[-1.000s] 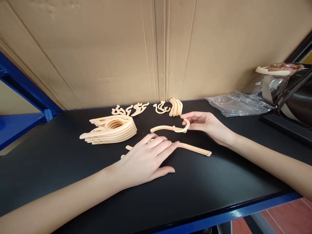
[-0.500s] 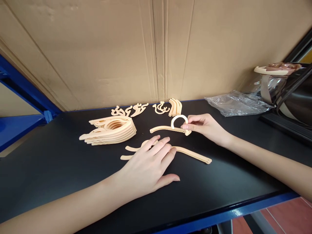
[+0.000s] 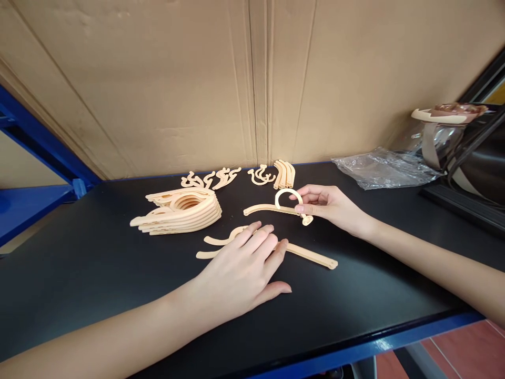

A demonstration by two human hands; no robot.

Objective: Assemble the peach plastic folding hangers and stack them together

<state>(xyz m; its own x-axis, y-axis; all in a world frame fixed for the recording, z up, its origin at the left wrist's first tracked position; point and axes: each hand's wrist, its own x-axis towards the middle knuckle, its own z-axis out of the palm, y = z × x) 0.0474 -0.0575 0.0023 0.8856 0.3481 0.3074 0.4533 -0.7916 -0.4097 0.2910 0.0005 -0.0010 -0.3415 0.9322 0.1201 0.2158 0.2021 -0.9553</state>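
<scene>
My right hand [image 3: 327, 208] pinches a curved cream hook [image 3: 289, 192] between thumb and fingers, above the right end of a slim cream arm piece [image 3: 264, 208] on the black tabletop. My left hand [image 3: 246, 263] lies palm down with its fingers apart, over several cream pieces. From under it a longer arm piece [image 3: 313, 255] sticks out to the right, and two curved ends [image 3: 215, 241] stick out to the left. What lies beneath the palm is hidden. Left of my hands is a stack of cream hanger-like parts [image 3: 181, 213].
Small cream hooks [image 3: 197, 180] and a bundle of short curved pieces [image 3: 284, 173] lie along the back edge. At the back right are a crumpled clear bag [image 3: 386, 168] and a black object [image 3: 477, 158]. Cardboard [image 3: 158, 89] stands behind, a blue frame [image 3: 47, 139] at left.
The hook in my right hand has tilted, its lower end shifting slightly right and down. The long arm piece under my left hand has swung a little left and down at its right end.
</scene>
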